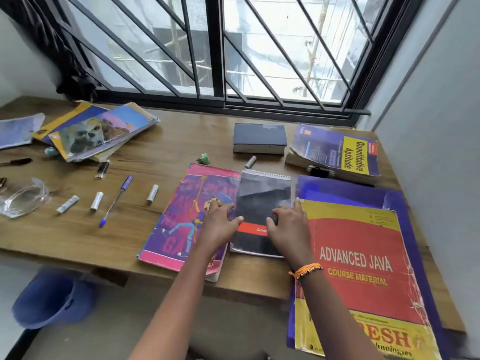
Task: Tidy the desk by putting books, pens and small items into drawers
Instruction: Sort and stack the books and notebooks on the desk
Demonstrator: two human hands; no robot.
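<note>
left hand point(217, 224): lies on the left edge of the black spiral notepad point(262, 201), fingers close together and bent over that edge, thumb pressing on its orange band; the heel of the hand sits on the pink notebook point(181, 216).
right hand point(289, 228): grips the notepad's right edge, fingers curled down beside it, thumb on the cover; an orange thread band point(306, 271) circles the wrist.
notepad: between the two sets of fingers, flat on the wooden desk point(78, 229), spiral binding at the end away from the fingertips, left part overlapping the pink notebook.
right of the right fingers: the "advanced java" course book point(363, 266), touching the hand, lying on a purple folder point(368, 190).
beyond the fingertips: a small silver cylinder point(250, 161) just past the spiral, then a thick dark book point(259, 139); further right a "quantitative aptitude" book point(337, 152) with a dark clip-like thing point(320, 172), hard to make out, at its near edge.
left of the left fingers: a white cylinder point(152, 193), a blue pen point(117, 200), two more white sticks point(96, 201) point(68, 204), a clear plastic piece point(22, 201), all well apart from the hand.
far left, beyond: a loose pile of yellow-and-blue magazines point(96, 131).
under the desk: a blue bucket point(49, 300).
</note>
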